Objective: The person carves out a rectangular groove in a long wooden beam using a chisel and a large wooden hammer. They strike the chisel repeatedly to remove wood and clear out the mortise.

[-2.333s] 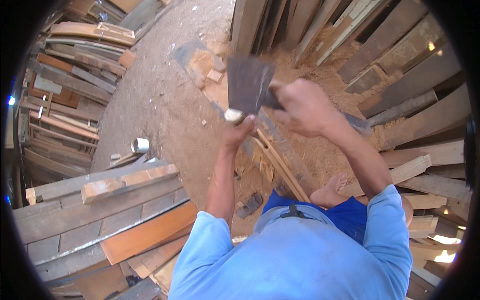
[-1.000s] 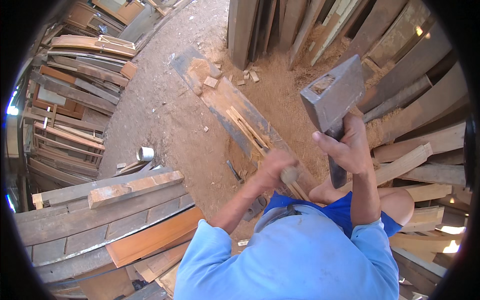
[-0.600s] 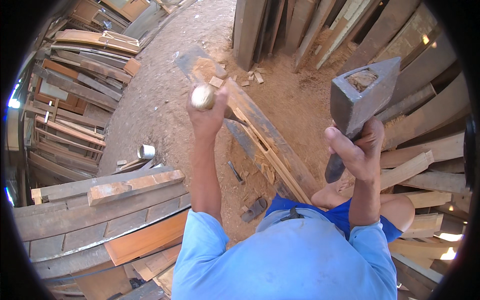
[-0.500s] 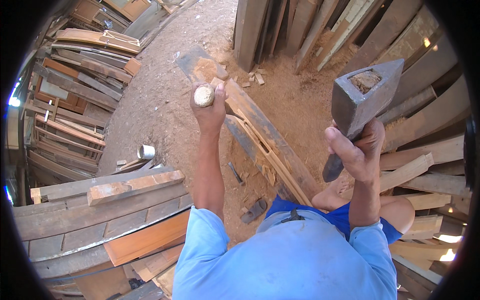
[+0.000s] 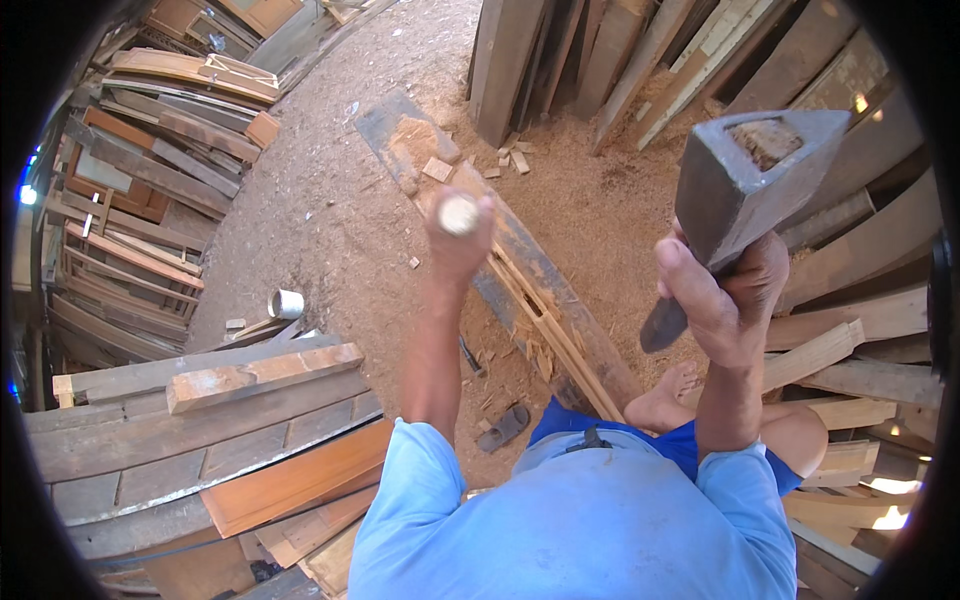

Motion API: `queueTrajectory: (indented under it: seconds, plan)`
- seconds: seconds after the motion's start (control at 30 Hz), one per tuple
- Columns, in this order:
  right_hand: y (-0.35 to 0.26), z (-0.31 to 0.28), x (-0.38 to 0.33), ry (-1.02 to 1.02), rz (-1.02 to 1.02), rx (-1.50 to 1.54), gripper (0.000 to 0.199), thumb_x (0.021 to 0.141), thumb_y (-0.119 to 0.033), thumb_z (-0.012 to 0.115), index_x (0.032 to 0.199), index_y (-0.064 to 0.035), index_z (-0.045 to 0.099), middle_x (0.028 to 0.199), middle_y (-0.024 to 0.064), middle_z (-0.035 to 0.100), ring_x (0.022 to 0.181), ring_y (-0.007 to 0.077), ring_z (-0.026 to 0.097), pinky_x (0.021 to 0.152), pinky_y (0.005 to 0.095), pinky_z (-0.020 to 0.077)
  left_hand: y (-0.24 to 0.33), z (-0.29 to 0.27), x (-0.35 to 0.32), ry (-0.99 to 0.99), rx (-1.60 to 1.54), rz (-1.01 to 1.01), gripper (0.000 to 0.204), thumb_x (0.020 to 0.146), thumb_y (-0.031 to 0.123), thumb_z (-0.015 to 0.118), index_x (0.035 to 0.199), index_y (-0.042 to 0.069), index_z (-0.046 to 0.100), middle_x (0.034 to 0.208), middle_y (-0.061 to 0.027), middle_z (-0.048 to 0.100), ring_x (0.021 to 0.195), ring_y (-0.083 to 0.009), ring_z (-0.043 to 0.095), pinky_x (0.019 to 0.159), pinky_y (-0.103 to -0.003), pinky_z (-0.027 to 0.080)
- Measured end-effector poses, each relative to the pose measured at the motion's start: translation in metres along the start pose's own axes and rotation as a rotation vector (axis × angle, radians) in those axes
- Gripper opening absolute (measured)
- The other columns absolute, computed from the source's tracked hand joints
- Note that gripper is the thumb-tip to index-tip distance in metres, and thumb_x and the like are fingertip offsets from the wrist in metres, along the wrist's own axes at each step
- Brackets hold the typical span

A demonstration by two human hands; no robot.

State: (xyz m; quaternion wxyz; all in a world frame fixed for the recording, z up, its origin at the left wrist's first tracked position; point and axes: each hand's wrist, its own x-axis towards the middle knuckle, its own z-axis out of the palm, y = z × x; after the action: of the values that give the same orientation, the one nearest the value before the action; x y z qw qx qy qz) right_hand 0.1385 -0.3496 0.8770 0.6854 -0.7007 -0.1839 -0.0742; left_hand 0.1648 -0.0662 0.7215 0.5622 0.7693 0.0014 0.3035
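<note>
My left hand [image 5: 462, 245], slightly blurred, is closed round an upright wooden handle [image 5: 458, 214]. Only its pale round end shows; the tool's lower part is hidden. In my raised right hand [image 5: 735, 300] is an axe [image 5: 715, 190] with a heavy wedge-shaped metal head, wood filling its eye. Below my left hand a long narrow timber piece [image 5: 572, 352] with a slot cut in it lies along a thick worn plank [image 5: 590, 320]. Wood chips [image 5: 540, 358] lie beside the slot.
Planks [image 5: 600, 70] lean upright at the far right; more timber is stacked along the right. Boards [image 5: 280, 395] are piled near left. On the ground are a white pot [image 5: 287, 304], a dark sandal [image 5: 504, 427] and a small metal tool [image 5: 469, 355]. My bare foot [image 5: 668, 390] rests beside the plank.
My left hand has moved right and nearer with the wooden handle, over the slotted timber. My right hand and the axe have shifted slightly right.
</note>
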Motion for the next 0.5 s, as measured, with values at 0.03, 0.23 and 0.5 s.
queueTrajectory:
  seconds: [0.03,0.23,0.5]
  plan:
    - [0.001,0.007,0.005,0.013,-0.063,0.003,0.012,0.087,-0.01,0.073,0.089,-0.0015,0.064,0.077,0.0021,0.063,0.062,0.0073,0.059,0.054,0.0254,0.0454,0.007,0.007,-0.009,-0.066,0.064,0.054,0.014,0.088,0.003,0.072,0.089,0.004,0.058,0.073,-0.0021,0.065,0.065,-0.0125,0.067,0.055,-0.026,0.052]
    - [0.056,0.062,0.04,-0.478,-0.097,-0.804,0.019,0.084,-0.017,0.071,0.093,-0.0002,0.068,0.071,0.0125,0.068,0.06,0.0303,0.063,0.06,0.039,0.0506,-0.01,0.032,-0.009,-0.159,-0.051,0.215,0.016,0.082,0.003,0.073,0.096,0.0,0.067,0.086,-0.0085,0.073,0.082,-0.0172,0.072,0.072,-0.03,0.056]
    - [0.008,0.063,0.052,-0.323,-0.114,-0.322,0.023,0.081,-0.013,0.068,0.099,0.0008,0.064,0.075,0.0217,0.067,0.075,0.0372,0.07,0.068,0.0459,0.0543,-0.055,0.004,0.005,-0.007,-0.025,-0.105,0.009,0.087,0.003,0.069,0.095,0.002,0.063,0.081,-0.0037,0.068,0.074,-0.0117,0.065,0.066,-0.027,0.052]
